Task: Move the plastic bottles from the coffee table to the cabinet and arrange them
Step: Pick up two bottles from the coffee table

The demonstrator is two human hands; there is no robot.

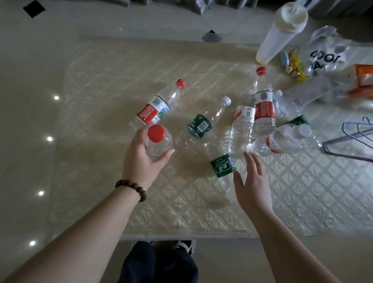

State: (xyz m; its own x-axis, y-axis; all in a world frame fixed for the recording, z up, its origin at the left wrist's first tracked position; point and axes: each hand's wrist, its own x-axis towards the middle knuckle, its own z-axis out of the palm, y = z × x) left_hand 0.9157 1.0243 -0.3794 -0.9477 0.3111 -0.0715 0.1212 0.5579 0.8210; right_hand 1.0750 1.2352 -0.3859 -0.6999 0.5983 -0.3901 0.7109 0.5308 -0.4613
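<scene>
Green-labelled bottle (222,167) is seen lying flat just beside the spread, empty right hand (251,188), while a red-capped bottle (158,143) is held by the left hand (145,159).

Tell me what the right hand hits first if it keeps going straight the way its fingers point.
Most likely the clear bottle with the pale red-and-white label: the right hand is open, fingertips pointing up the table at that bottle's base. The green-labelled bottle lies beside the thumb, slightly off that line. Height above the table is unclear.
</scene>
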